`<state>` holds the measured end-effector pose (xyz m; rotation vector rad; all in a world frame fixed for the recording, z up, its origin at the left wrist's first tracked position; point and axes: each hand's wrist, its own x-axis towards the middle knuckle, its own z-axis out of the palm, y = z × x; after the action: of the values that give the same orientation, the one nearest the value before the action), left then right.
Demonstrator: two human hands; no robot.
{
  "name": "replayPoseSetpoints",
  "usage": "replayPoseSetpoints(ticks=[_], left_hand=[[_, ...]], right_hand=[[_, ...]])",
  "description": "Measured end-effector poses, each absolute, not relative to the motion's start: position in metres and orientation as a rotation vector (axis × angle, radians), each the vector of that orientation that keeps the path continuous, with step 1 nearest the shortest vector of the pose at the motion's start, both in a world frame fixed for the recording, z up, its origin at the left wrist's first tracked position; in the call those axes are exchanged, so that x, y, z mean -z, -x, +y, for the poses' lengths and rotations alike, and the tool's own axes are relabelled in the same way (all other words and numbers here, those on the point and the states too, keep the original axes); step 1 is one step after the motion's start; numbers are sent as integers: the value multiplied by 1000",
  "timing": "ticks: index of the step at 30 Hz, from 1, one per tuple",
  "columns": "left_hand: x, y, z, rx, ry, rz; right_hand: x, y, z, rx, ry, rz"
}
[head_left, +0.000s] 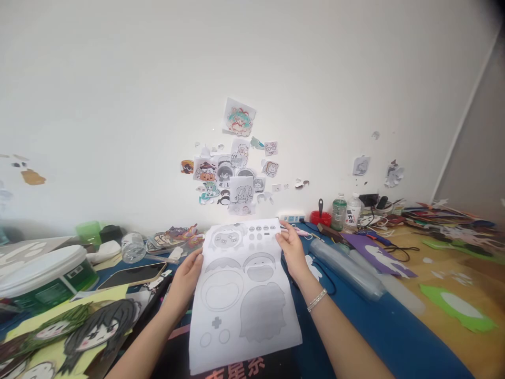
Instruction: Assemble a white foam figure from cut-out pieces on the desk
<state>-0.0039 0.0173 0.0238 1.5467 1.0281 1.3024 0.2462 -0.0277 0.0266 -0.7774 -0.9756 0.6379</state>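
Observation:
Between my hands is a white printed paper sheet (232, 337), tilted up off the table. Grey cartoon shapes cover it: a face, hair pieces, ovals, circles and a small cross. My left hand (188, 271) pinches its left edge, with the fingertips hidden behind the paper. At the upper right edge, my right hand (292, 248) grips the sheet with the thumb in front; a bracelet circles that wrist. Under the sheet's lower end lies a dark surface with pink lettering (252, 367).
On the left are cut-out cartoon figures (100, 326), a phone (134, 275) and a white-green tub (51, 276). Rightward lie a clear plastic roll (347, 268), purple paper (374, 255) and green paper (457, 308). Bottles (339, 210) and a red bowl (320, 218) stand near the wall.

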Motion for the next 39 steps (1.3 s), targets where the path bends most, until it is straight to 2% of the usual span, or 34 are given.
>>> replayPoseSetpoints(ticks=[12,22,27,39], left_hand=[[-25,3,14,-1166,-1434,874],[-23,4,16,-1155,-1513,887],[-23,4,18,-1211,-1367,854],[-26,8,14,-1230,-1562,959]], right_hand=[[-21,-248,-23,-647,729,-811],[-20,-249,-22,-673,732,-811],[-19,-247,-22,-655,795,-884],[-17,-241,-23,-756,851,-941]])
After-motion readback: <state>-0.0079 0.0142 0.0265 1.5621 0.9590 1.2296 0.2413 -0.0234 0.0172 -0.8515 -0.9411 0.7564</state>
